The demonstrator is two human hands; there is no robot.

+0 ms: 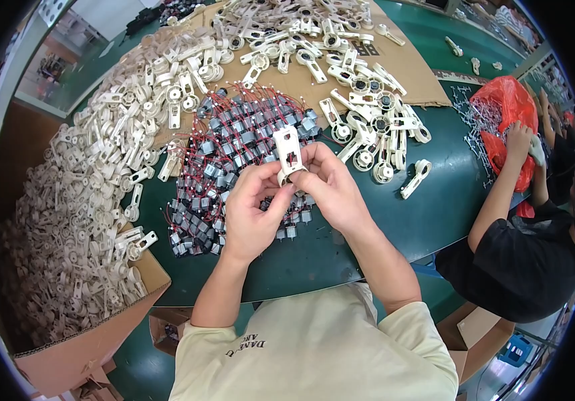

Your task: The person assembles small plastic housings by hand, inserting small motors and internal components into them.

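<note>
In front of my chest I hold a white plastic housing [287, 142], long and flat with cut-out slots and a rounded lower end. My left hand [253, 208] is closed on its lower left side, thumb pressed near the rounded end. My right hand [333, 192] grips the lower right side, thumb also at the rounded end. Something dark shows inside that end, but the thumbs partly hide it. Just beyond and beneath my hands lies a heap of small grey motors [237, 137] with red wires.
A big cardboard box [93, 354] of white housings stands at left. More housings [381, 120] lie on a cardboard sheet [428, 93] and the green table [434, 194]. At right, a co-worker's arm [498, 200] reaches to a red plastic bag [501, 100] beside small metallic pieces.
</note>
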